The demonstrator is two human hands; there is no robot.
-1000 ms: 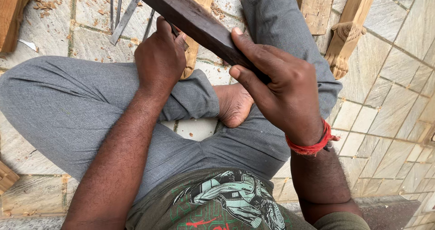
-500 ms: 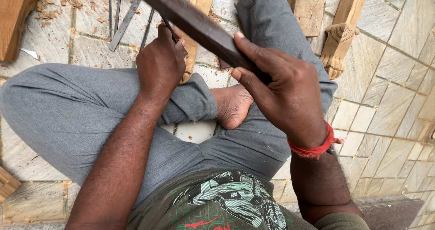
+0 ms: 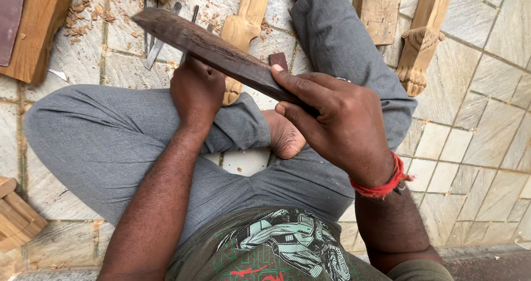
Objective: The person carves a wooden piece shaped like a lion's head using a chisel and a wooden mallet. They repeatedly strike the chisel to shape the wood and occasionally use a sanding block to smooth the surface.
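right hand clamps near end of long dark wooden bar, slanting far-left above lap | left hand closed under bar mid-span, contents hidden | keep bar steady, fingers clear of edge | metal chisels far-left on floor

Stone-tile floor strewn with woodwork.
Shavings, metal chisels, a carved leg, a pale turned piece and blocks lie on it.
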